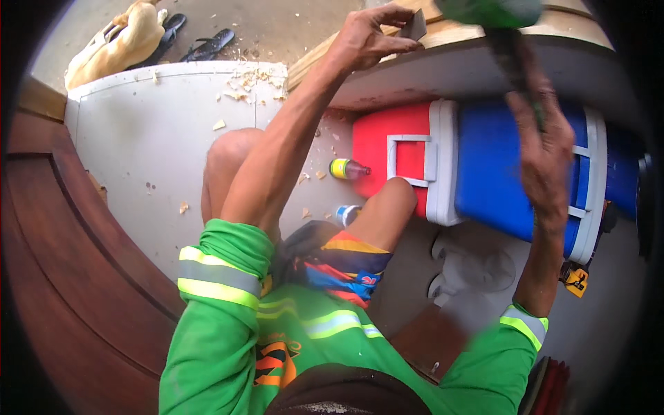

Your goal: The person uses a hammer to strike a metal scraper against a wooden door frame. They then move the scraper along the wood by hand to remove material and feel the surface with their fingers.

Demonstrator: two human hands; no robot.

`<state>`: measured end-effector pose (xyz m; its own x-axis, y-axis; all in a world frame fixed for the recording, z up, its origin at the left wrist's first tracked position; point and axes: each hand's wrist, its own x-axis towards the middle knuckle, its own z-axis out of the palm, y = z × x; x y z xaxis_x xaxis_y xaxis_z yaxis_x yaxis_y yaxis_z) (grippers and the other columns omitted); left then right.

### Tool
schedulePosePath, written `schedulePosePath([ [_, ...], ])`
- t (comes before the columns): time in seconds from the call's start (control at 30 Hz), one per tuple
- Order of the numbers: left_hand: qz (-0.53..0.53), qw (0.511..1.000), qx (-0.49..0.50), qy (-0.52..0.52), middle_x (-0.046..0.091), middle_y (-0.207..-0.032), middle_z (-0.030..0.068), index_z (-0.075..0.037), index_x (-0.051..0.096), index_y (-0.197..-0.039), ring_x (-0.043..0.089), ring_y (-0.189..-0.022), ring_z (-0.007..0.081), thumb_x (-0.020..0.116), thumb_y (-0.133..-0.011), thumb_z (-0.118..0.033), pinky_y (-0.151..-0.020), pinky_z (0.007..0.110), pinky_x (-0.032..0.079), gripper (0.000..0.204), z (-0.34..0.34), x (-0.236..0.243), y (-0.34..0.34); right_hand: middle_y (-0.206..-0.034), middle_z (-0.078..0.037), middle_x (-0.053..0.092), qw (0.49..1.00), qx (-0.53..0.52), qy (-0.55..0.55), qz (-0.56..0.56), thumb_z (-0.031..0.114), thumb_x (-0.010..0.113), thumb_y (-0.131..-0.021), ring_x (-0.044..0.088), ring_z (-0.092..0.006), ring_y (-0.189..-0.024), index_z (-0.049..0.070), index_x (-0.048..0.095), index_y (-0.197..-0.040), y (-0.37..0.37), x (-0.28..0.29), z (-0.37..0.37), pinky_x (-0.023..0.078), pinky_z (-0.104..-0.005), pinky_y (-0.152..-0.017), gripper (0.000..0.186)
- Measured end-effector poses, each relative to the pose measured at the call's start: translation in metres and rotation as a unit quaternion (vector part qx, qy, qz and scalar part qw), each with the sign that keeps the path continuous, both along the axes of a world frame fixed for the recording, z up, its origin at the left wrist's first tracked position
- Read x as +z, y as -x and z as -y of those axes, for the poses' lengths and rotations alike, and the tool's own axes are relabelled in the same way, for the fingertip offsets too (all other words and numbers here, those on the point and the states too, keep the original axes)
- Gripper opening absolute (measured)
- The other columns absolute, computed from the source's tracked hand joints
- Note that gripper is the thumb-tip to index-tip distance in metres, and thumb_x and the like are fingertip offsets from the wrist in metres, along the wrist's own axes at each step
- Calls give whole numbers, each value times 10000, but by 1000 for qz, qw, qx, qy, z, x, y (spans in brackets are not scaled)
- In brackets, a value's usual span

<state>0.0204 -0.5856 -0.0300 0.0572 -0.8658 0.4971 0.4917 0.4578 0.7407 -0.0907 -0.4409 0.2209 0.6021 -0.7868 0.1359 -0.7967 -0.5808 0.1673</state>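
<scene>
Green power tool (508,28) is being grasped by right hand (546,152); small grey block (415,26) is being pinched by left hand (370,34) at plank's (456,31) edge.

This looks like a woodworking site or boat-building yard — rough and open rather than a tidy shop. Pale wood shavings (243,79) lie scattered over a white-painted deck panel (138,145), and a curved band of dark varnished timber (76,263) sweeps along the left. Bare wooden planks (456,31) cross the top. A yellow tape measure (575,279) sits by a red-and-blue cooler (484,162) — worker's gear. Sandals (207,45) lie on the dusty concrete ground.
</scene>
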Motion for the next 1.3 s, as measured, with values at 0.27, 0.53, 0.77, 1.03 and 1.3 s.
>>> schedulePosePath([
  [0.27,148,980,119,57,714,-1098,104,-71,688,-1169,667,-1023,178,822,-743,-234,-861,318,535,476,-4,-14,-2,-1363,-135,567,999,-30,-12,18,103,555,-960,552,-244,-1247,136,497,-1411,22,-26,8,432,-367,-1040,456],
  [0.53,31,999,-15,-21,688,-1103,110,6,618,-1231,631,-1011,161,823,-760,-129,-906,316,519,531,-12,13,-11,-1406,-94,515,990,30,27,134,88,539,-967,528,-215,-1251,171,480,-1423,17,6,-13,486,-305,-963,467],
  [0.77,-61,997,-44,-8,681,-1128,94,-18,618,-1234,619,-1054,165,803,-776,-103,-936,305,507,501,-14,5,-12,-1489,-54,445,991,33,34,122,100,503,-994,482,-205,-1304,207,449,-1453,-5,6,-23,479,-317,-982,474],
  [1.03,33,998,54,-22,684,-1116,92,-12,636,-1191,619,-1057,158,810,-763,-111,-951,298,484,472,-22,1,-8,-1404,-104,540,996,-30,-62,59,67,529,-968,507,-240,-1300,154,488,-1424,-1,-25,3,415,-359,-1055,466],
  [1.3,-3,1000,-3,-1,686,-1061,65,-29,659,-1148,619,-1006,146,820,-766,-150,-907,318,493,432,-17,4,-10,-1358,-130,579,999,-8,-30,36,62,545,-952,586,-223,-1185,105,530,-1385,2,-28,0,435,-338,-1011,435],
])
